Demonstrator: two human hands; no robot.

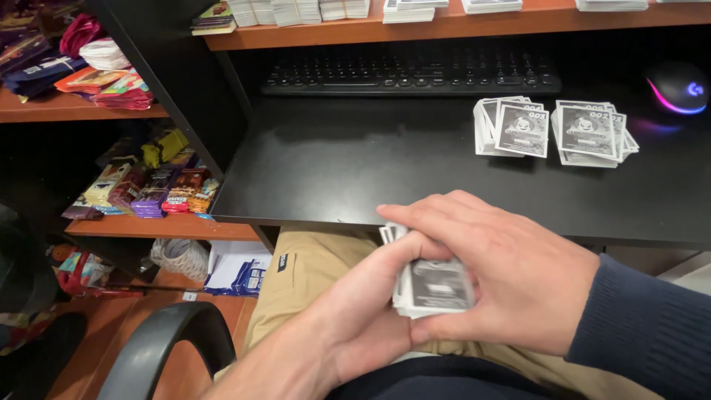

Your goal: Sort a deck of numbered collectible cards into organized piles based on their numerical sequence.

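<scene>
The left hand (355,311) and right hand (511,281) both grip 1 stack of cards (433,289) over the lap, just below the black desk (355,163), and the loose-looking top cards could probably slip and fall.

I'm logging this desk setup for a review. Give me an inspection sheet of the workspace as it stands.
Surface: black desk, glossy and mostly bare.
Job's things: card stack held over the lap; two loose card piles on the desk at right.
Clutter: keyboard at the back, lit mouse far right.
Grips: left hand cups the stack from below; right hand covers it from the right.
Cables: nothing seen.
Surroundings: wooden shelf above with more card stacks; side shelves with colourful packets; chair armrest at lower left.
</scene>
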